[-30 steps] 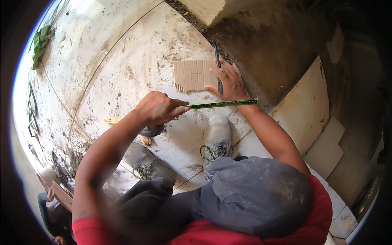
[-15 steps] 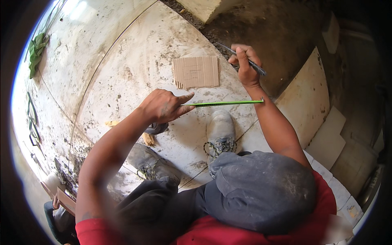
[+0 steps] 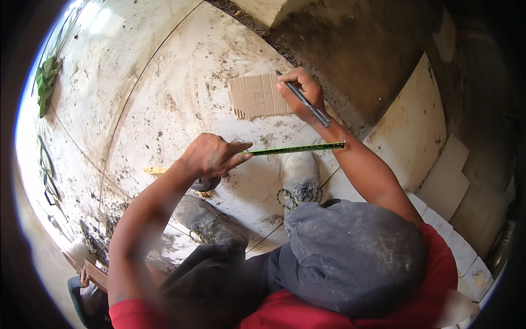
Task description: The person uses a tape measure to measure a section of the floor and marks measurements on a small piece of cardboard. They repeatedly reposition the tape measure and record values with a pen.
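Observation:
My left hand (image 3: 211, 156) is closed round a tape measure, thumb and forefinger pinching its extended green blade (image 3: 298, 148). Part of the dark case (image 3: 208, 184) shows beneath that hand. The blade reaches rightward, and its hooked end overlaps my right forearm in the picture; whether they touch I cannot tell. My right hand (image 3: 304, 94) grips a dark pen (image 3: 304, 100) at the right edge of a piece of corrugated cardboard (image 3: 255, 96). Faint drawn lines and marks show on the cardboard, which lies on the floor tiles. I cannot see whether the pen touches it.
My dusty shoes (image 3: 300, 175) stand on the dirty pale tiles (image 3: 181, 93). Dark bare ground (image 3: 350, 55) and a leaning slab (image 3: 411, 126) are at right. A green cloth (image 3: 46, 85) and a black strap (image 3: 46, 170) lie far left. Another person's hand (image 3: 84, 278) appears lower left.
My right hand has moved left with the pen, to the cardboard's edge. My left hand has shifted slightly left and nearer to me, and the blade's printed face now shows more.

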